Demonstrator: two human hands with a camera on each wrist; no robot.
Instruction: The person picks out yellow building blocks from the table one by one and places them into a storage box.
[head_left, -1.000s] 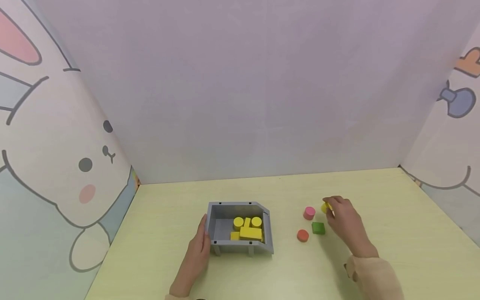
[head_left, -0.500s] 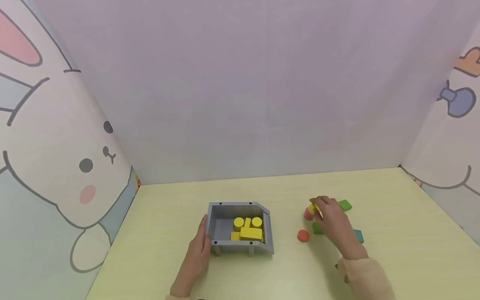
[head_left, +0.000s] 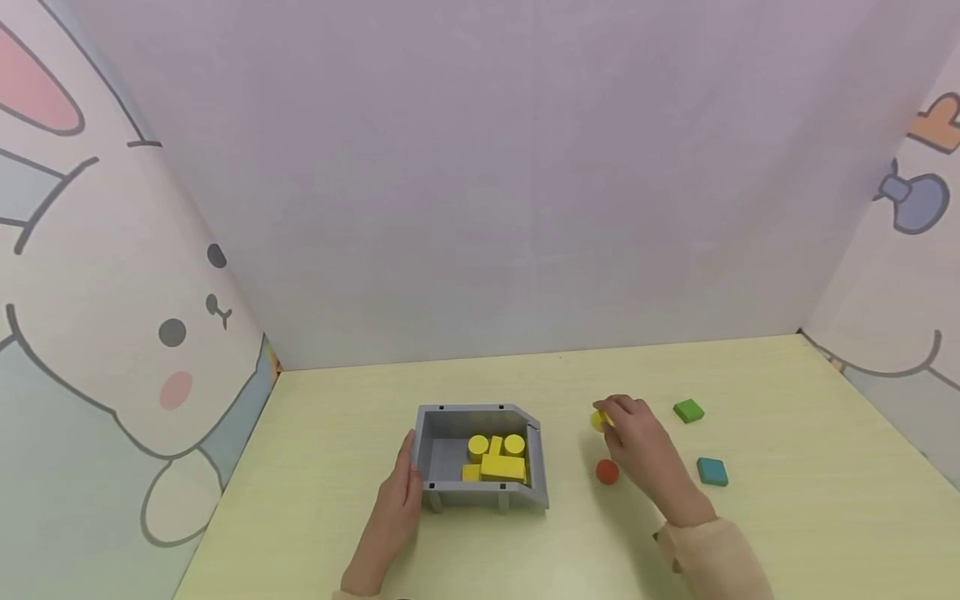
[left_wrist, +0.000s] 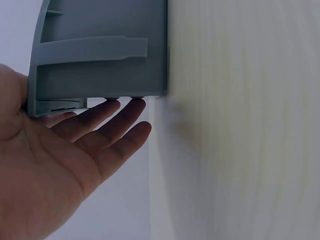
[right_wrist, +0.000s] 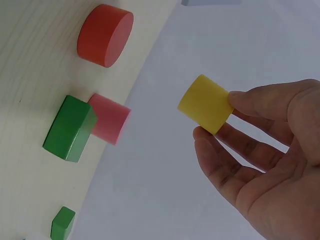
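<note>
My right hand (head_left: 641, 446) pinches a yellow cylinder block (right_wrist: 206, 104) between thumb and fingers, held up off the table in the right wrist view. Under and around that hand, a red round block (head_left: 607, 472), a pink cylinder (right_wrist: 111, 119) and a dark green block (right_wrist: 70, 129) stand on the table; the hand hides the last two in the head view. At the left end of a grey bin (head_left: 425, 450), my left hand (head_left: 392, 500) rests its extended fingers (left_wrist: 127, 116) against the outer wall. Several yellow blocks (head_left: 502, 467) lie inside the bin, mostly toward its right end.
Farther right on the table (head_left: 787, 417) lie a light green block (head_left: 688, 411) and a teal block (head_left: 712, 472). A plain pale wall (head_left: 525, 183) rises behind, with cartoon-printed panels (head_left: 90, 333) at both sides.
My right hand has carried the yellow cylinder leftward toward the bin, passing over the pink cylinder. The light green and teal blocks have come into view behind it. The left hand and bin stay put.
</note>
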